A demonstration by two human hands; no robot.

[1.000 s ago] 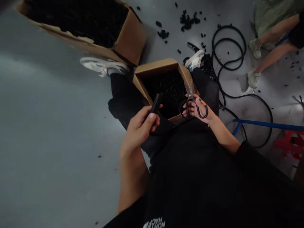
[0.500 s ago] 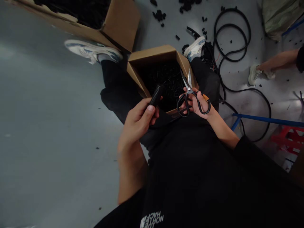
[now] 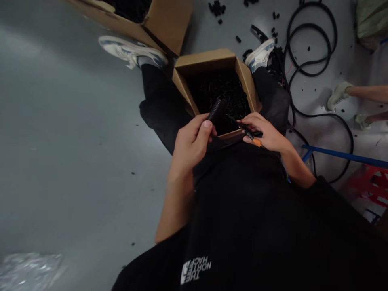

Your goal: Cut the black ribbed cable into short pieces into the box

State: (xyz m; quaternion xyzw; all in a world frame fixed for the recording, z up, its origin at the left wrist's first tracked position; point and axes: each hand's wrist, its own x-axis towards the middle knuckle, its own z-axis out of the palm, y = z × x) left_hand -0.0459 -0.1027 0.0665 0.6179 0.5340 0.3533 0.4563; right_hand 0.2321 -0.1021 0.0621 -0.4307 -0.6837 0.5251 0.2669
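My left hand [image 3: 190,141] grips a short piece of black corrugated tube [image 3: 216,111], whose upper end points over an open cardboard box [image 3: 206,60]. My right hand [image 3: 263,131] holds black-handled scissors [image 3: 245,128], partly hidden by my fingers. Their shut blades point left towards the tube, with a small gap between them. The box sits between my legs and is filled with cut black tube pieces [image 3: 218,89].
A second cardboard box [image 3: 169,24] stands at the top. Loose black pieces [image 3: 216,8] and a coiled black cable [image 3: 309,40] lie on the grey floor. A co-worker's legs [image 3: 366,95] are at right, near a blue bar [image 3: 342,155] and a red crate [image 3: 370,186].
My right hand has swung the scissors from pointing upward to pointing left at the tube, and their blades have closed. The view has shifted, and the co-worker's legs have moved.
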